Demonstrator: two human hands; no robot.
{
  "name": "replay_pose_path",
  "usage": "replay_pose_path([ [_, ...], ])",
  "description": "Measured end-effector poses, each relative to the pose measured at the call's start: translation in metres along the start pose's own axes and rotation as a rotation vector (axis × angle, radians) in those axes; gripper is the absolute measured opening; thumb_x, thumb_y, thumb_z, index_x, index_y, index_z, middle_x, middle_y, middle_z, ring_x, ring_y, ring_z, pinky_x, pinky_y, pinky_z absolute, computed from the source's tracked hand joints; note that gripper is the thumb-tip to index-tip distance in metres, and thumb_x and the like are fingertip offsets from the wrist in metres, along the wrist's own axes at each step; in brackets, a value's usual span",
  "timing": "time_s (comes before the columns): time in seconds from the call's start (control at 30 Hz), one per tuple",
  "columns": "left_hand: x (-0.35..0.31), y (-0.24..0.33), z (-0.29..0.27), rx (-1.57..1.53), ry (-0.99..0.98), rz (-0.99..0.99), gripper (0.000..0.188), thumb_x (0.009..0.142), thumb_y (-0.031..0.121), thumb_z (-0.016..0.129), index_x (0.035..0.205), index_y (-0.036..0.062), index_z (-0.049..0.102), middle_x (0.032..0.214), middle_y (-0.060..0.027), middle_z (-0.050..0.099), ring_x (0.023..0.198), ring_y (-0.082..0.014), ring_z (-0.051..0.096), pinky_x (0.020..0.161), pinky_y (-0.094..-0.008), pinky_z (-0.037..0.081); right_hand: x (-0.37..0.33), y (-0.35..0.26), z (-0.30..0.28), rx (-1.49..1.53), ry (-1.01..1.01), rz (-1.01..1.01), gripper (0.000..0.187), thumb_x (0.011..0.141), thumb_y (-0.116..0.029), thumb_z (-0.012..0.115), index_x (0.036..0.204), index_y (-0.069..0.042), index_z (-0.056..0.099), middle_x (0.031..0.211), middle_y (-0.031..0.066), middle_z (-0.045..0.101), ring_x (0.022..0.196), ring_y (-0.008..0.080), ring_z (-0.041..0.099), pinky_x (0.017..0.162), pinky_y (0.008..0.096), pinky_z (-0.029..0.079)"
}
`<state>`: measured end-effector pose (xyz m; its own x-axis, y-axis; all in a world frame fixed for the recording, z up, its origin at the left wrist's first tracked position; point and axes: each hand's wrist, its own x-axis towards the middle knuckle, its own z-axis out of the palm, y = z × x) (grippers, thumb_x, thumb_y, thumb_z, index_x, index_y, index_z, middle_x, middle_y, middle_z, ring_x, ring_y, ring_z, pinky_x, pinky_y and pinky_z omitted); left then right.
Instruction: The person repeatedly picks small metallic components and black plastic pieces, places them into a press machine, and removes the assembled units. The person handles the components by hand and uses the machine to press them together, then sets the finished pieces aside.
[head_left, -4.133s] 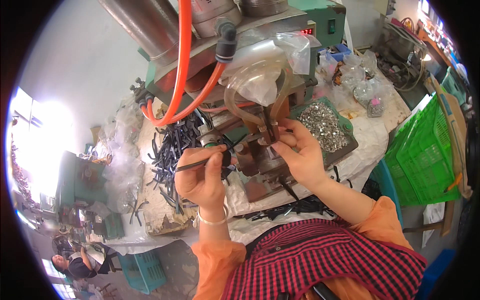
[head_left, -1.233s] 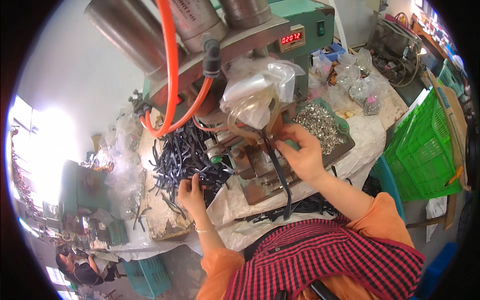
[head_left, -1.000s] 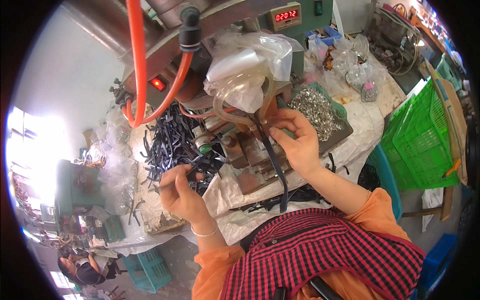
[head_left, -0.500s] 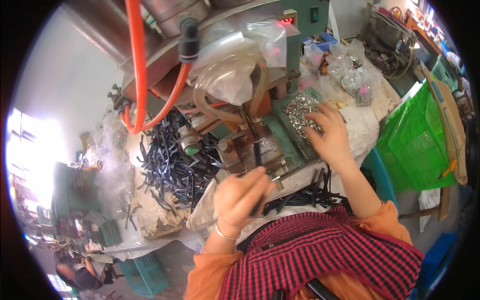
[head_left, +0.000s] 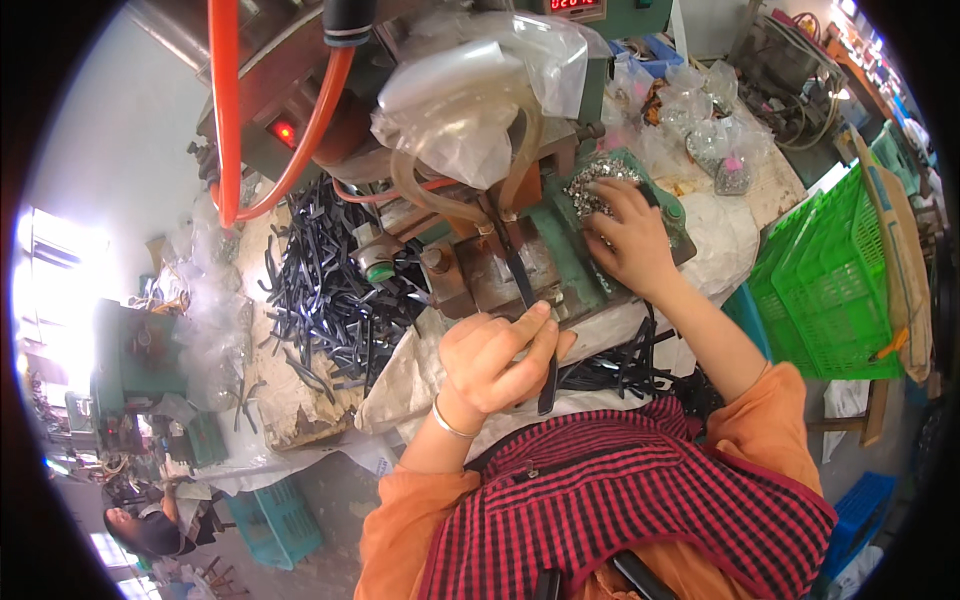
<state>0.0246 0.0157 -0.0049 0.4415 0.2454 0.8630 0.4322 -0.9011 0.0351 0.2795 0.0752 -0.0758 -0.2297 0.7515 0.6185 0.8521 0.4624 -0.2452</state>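
The left hand [head_left: 500, 363] is pinching a black strip [head_left: 520, 277] in its grip, the strip's far end reaching into the machine [head_left: 449, 287], while the right hand [head_left: 637, 240] (its grip spread, fingers curling) is hovering over shiny metal bits [head_left: 592, 174], clear bags [head_left: 733, 176] sitting beyond.

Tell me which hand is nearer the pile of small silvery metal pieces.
Right. The right hand is at the pile, partly covering it; the left hand is farther off, lower left, holding a black strip.
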Motion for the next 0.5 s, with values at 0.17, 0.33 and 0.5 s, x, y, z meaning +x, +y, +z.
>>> replay_pose_path([
  [0.17, -0.007, 0.02, -0.008, -0.02, 0.013, -0.155, 0.028, 0.072, 0.003, 0.084, 0.097, 0.006, 0.075, 0.108, -0.0129, 0.076, 0.059, -0.0152, 0.062, 0.049, -0.0278, 0.047, 0.018, 0.024, 0.017, 0.0, 0.109, -0.152, 0.021, 0.08, -0.004, 0.069, 0.101, -0.004, 0.066, 0.129, 0.0197, 0.065, 0.123, 0.04, 0.06, 0.093, 0.0482, 0.052],
  [0.33, -0.064, 0.035, -0.064, 0.266, -0.012, -0.354, 0.034, 0.075, -0.001, 0.077, 0.107, 0.0084, 0.078, 0.109, -0.0091, 0.078, 0.062, -0.013, 0.061, 0.054, -0.0269, 0.047, -0.008, 0.023, 0.001, 0.392, 0.171, 0.546, 0.017, 0.093, -0.013, 0.076, 0.107, -0.004, 0.074, 0.099, 0.0057, 0.076, 0.088, 0.0159, 0.07, 0.081, 0.0293, 0.053],
  [0.5, -0.069, -0.003, -0.15, 0.533, 0.373, -0.978, 0.013, 0.086, 0.002, 0.073, 0.099, 0.0054, 0.076, 0.092, -0.0096, 0.074, 0.076, -0.0255, 0.069, 0.07, -0.0332, 0.053, -0.003, 0.017, -0.005, 0.425, 0.119, 0.508, 0.014, 0.096, -0.008, 0.07, 0.109, -0.004, 0.073, 0.099, 0.0054, 0.075, 0.09, 0.0154, 0.07, 0.083, 0.0287, 0.053],
])
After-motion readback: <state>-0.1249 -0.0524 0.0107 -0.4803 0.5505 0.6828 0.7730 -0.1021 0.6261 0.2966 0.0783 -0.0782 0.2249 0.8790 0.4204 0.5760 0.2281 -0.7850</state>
